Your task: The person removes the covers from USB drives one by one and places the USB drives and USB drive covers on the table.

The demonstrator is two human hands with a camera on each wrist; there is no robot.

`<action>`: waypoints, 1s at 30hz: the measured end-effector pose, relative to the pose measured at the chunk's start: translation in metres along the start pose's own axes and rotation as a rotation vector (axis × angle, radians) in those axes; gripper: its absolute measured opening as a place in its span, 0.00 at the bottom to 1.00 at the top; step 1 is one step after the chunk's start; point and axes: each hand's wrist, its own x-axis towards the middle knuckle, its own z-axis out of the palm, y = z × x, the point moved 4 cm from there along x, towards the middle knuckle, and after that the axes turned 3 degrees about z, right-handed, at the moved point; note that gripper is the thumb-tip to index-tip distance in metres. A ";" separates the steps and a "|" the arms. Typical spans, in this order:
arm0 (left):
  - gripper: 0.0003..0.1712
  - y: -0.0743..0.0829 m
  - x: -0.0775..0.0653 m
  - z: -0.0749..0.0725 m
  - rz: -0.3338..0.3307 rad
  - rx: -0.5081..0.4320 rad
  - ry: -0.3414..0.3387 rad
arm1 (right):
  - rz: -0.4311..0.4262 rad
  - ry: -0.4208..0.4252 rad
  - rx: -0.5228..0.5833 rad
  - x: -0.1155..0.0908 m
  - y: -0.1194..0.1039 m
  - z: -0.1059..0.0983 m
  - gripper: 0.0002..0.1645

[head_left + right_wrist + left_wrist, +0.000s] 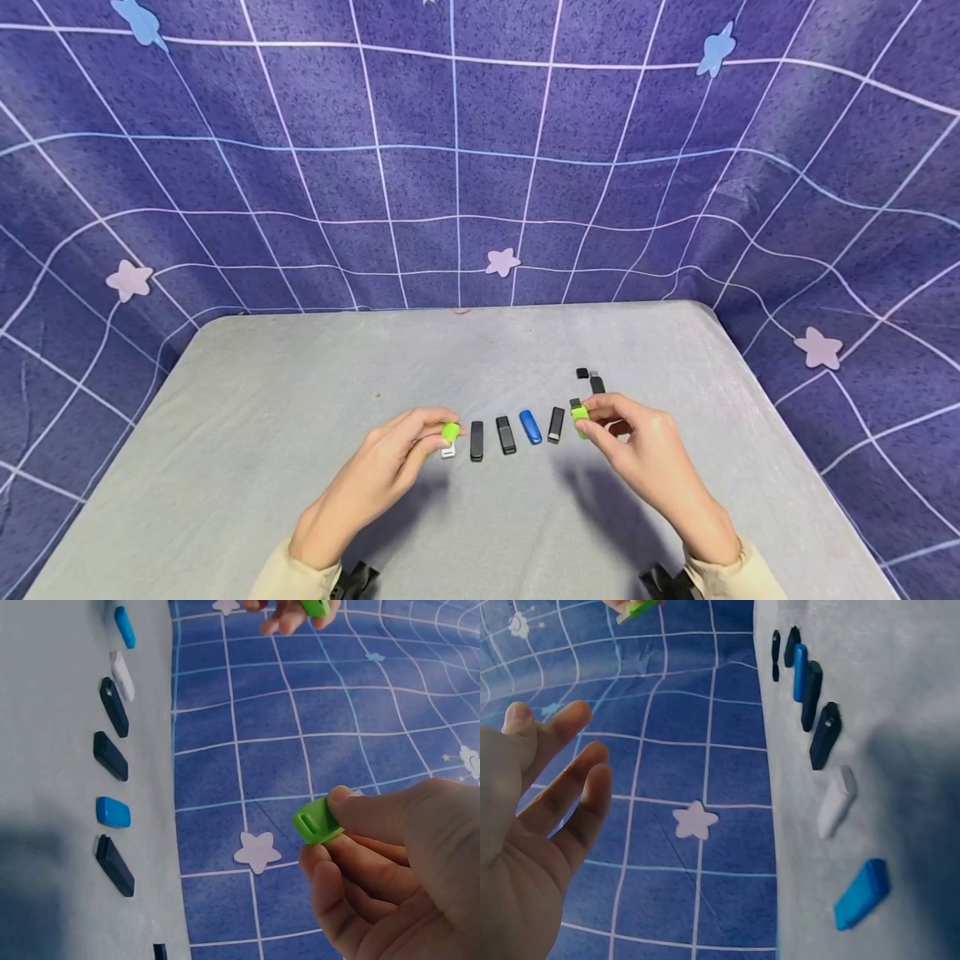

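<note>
While the left hand (pixel 390 458) pinched a small green piece (pixel 450 432), apparently a cap, between thumb and index finger, a first blue drive (pixel 862 894) lay on the grey cloth (pixel 247 400) beneath that hand, visible in the wrist views. Just nearer than the pinched piece lay a white drive (pixel 448 452). To the left hand's right followed two black drives (pixel 477 441), a second blue drive (pixel 530 427) and a silver-ended black drive (pixel 556 425), the last just left of the right hand (pixel 645 442).

The right hand pinched a green drive (pixel 581 420), its long axis running mainly forward, the bare connector (pixel 575 403) at the far end. It was well to the left hand's right, apart from the green piece. Beyond the right fingertips lay a black cap (pixel 582 373) and an uncapped black drive (pixel 597 383), partly hidden.

No brand, label or writing could be read.
</note>
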 end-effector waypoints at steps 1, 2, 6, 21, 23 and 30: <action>0.19 0.001 0.002 0.000 0.008 -0.005 -0.001 | 0.000 0.000 0.003 0.001 -0.001 0.000 0.13; 0.19 0.001 0.004 0.001 0.018 -0.013 -0.001 | -0.001 -0.001 0.007 0.002 -0.002 0.000 0.13; 0.18 0.004 0.013 0.002 0.055 -0.034 0.006 | -0.007 -0.006 0.021 0.005 -0.004 0.001 0.13; 0.12 0.004 0.032 0.004 0.119 -0.070 0.053 | -0.002 -0.033 0.034 0.011 -0.004 0.002 0.12; 0.12 0.005 0.034 0.003 0.168 -0.059 0.099 | 0.000 -0.037 0.039 0.012 -0.004 0.002 0.12; 0.14 0.009 0.039 -0.001 0.285 -0.079 0.210 | 0.003 -0.038 0.035 0.013 -0.003 0.001 0.12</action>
